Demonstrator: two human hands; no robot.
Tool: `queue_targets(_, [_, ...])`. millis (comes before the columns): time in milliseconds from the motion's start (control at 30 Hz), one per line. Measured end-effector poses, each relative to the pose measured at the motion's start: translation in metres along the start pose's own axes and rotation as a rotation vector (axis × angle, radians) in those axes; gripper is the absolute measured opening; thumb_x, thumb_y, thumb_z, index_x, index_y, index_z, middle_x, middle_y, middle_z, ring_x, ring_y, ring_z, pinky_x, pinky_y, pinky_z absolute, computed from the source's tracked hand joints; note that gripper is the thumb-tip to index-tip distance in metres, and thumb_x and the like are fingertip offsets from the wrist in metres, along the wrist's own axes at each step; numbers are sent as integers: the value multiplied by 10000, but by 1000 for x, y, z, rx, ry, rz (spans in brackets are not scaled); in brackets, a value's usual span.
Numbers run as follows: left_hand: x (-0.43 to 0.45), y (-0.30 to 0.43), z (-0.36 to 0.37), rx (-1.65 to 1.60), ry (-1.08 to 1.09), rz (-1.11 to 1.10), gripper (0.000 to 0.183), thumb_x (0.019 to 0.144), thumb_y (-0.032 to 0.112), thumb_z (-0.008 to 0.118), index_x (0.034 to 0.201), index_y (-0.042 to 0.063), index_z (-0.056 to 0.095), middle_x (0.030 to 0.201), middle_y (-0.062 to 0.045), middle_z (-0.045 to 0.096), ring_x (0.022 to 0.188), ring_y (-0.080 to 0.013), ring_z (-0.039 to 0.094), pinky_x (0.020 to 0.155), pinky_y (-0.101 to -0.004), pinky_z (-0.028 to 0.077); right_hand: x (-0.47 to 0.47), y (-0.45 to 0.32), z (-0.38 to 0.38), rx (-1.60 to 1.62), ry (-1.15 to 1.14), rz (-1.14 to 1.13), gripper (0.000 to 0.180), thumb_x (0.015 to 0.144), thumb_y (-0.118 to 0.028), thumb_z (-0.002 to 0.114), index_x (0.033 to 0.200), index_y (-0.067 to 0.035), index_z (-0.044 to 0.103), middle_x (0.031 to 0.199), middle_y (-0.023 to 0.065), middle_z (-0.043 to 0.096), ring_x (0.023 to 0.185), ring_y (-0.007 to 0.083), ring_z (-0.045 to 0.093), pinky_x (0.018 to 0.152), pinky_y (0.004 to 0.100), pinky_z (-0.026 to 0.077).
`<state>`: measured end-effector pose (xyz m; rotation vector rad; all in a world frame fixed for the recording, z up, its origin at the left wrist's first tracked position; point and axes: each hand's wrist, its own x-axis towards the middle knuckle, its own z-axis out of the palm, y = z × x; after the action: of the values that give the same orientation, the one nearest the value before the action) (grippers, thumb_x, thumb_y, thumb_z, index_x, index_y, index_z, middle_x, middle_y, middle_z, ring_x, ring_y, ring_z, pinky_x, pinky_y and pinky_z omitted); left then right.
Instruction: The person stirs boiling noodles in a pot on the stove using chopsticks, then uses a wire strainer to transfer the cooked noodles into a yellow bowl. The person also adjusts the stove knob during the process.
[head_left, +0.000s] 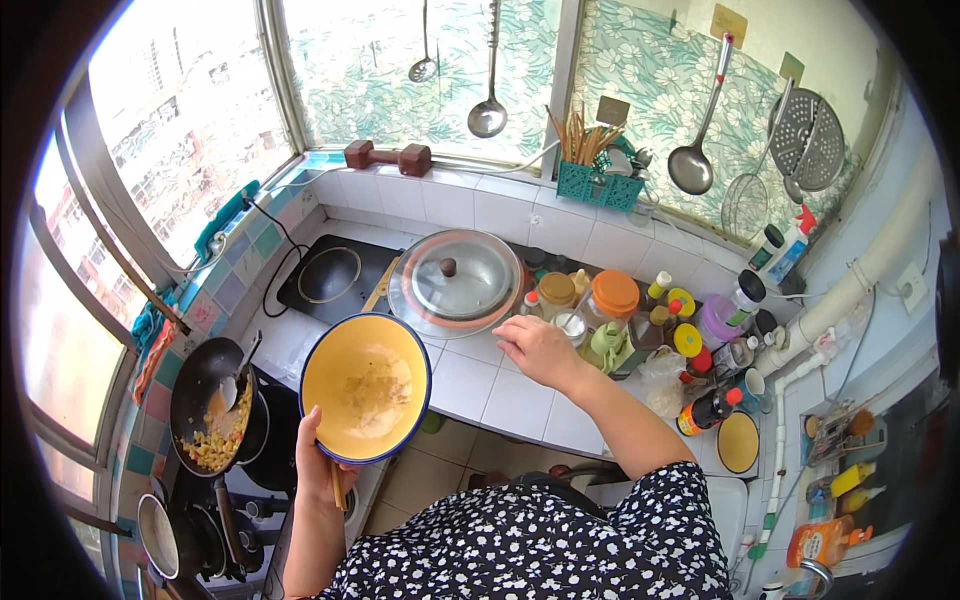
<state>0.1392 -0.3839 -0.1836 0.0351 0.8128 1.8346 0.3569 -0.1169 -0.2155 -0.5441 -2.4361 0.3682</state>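
My left hand (319, 454) grips the rim of a yellow bowl with a blue edge (367, 386), its inside facing up with some residue in it. Wooden chopsticks (338, 487) stick out below the bowl from the same hand. Over the white tiled counter (465, 379), my right hand (536, 349) is raised with curled fingers; whether it holds anything cannot be told. Nearest to it are a small open jar of white seasoning (570, 328) and a glass lid with a dark knob (457, 281). A black wok (214, 405) with chopped yellow food and a spatula sits on the stove at left.
A small pot (169, 536) stands by the wok. Behind the counter's left part lies a black cooktop (330, 277). Jars and bottles crowd the right, among them an orange-lidded jar (615, 294) and a soy sauce bottle (705, 412). Another yellow bowl (738, 442) is beyond.
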Motion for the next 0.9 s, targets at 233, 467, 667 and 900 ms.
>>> queue_targets(233, [78,-45,75,90,-27,-103,459,899,364,466,1183,4,470,985,-137,629,525,-114,588,339,-151,410,-4,170,-156,-97,442,552,179,874,-190,582,954,-45,651,829,150,657,735,285,641,640,350,493])
queue_targets(467, [108,-61,112,134,-5,-56,456,896,343,479,1182,-13,473,945,-122,640,496,-89,570,346,-136,405,31,336,-335,-389,837,786,420,898,-261,498,1241,-19,492,1160,172,593,1058,322,572,883,384,444])
queue_targets(667, [110,-70,138,171,9,-39,432,891,336,489,1163,0,489,900,-95,641,471,-70,540,346,-141,394,60,415,-376,-147,919,943,649,905,-309,470,1404,29,230,1357,262,407,1216,386,447,997,400,368])
queue_targets(900, [128,-87,159,201,-68,-129,418,887,338,508,1165,26,500,849,-47,635,472,-69,527,357,-149,400,60,427,-390,84,1012,687,262,931,-183,495,953,54,606,746,55,594,634,119,544,556,264,424])
